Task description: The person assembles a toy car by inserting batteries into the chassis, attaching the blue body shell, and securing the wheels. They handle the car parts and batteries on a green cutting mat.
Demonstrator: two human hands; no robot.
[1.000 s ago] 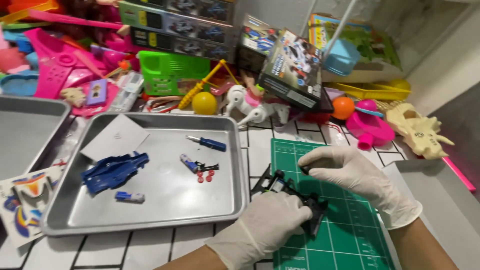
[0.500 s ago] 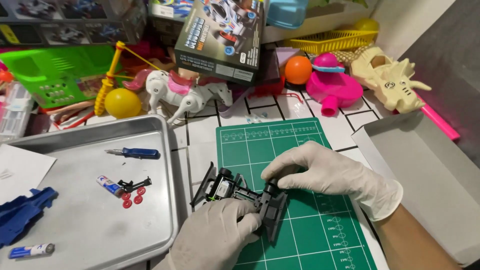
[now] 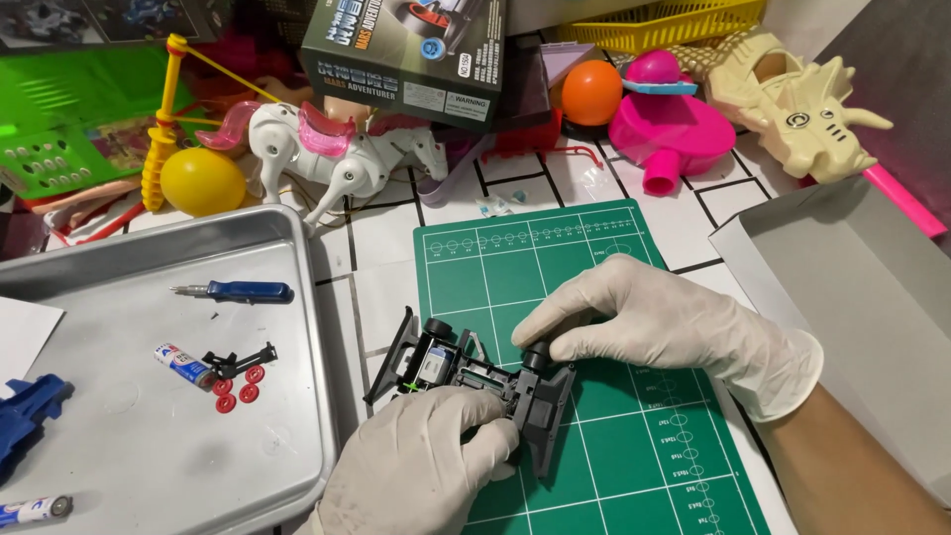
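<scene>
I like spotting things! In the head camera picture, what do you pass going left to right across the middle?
Blue screwdriver → little red wheels → black toy car frame, held by the left hand → right hand → grey box.

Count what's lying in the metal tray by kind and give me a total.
Blue-handled screwdriver: 1
Cylindrical batteries: 2
Small red gear wheels: 4
Small black plastic axle part: 1
Blue plastic car body shell: 1
White paper sheet: 1
Total: 10
</scene>
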